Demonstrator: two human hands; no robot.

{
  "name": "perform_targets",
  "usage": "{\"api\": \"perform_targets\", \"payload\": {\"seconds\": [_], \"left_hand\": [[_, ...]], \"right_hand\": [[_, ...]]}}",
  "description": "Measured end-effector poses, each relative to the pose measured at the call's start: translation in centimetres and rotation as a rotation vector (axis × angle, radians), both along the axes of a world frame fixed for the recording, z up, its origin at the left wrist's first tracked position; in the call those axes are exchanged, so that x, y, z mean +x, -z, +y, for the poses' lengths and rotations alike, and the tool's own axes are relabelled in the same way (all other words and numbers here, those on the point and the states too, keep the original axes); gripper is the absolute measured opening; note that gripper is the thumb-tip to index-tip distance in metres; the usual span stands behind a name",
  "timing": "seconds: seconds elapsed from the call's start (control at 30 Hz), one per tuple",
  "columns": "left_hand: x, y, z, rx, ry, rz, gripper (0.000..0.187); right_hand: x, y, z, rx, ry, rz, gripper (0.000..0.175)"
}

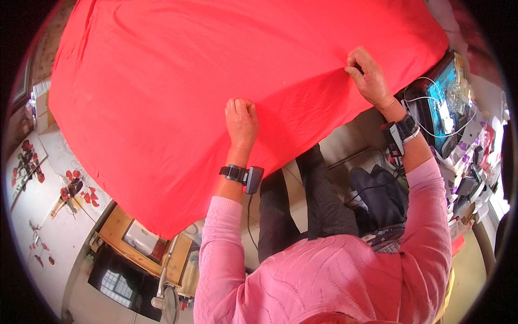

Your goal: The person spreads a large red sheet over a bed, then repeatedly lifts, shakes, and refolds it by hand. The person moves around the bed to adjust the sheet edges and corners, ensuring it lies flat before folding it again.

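Note:
A large red cloth point(194, 81) spreads across most of the upper view and hangs down in front of me, with soft folds. My left hand point(242, 121) grips the cloth near the middle, its fingers curled over the fabric. Farther right and higher up, my right hand point(367, 77) pinches another part of the cloth between thumb and fingers. Between the two hands the fabric is pulled into a shaded slope. Whatever lies under the cloth is hidden. Each wrist wears a black strap with a small device.
To the right, a table with a flowered cover point(465, 150) bears a white power strip point(446, 117) with cables and clutter. Dark fabric point(380, 190) lies near my legs. Lower left are a standing fan point(170, 303), a television point(125, 279) and a wooden cabinet point(115, 224).

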State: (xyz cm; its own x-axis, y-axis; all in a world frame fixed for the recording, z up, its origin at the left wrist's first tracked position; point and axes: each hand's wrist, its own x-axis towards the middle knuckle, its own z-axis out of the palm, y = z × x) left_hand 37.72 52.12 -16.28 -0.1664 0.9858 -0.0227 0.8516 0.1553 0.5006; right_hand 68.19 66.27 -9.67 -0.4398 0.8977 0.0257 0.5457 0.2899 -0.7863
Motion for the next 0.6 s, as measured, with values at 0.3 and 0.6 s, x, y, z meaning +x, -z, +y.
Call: {"api": "perform_targets", "payload": {"seconds": [0.3,0.6], "left_hand": [[3.6,-0.5,3.9,0.183,0.14,0.035,0.02],[2.2,-1.2,3.4,0.12,0.124,-0.142,0.018]], "right_hand": [[-0.2,-0.5,0.4,-0.003,-0.016,0.022,0.017],[-0.8,-0.5,1.0,-0.029,0.015,0.048,0.017]]}}
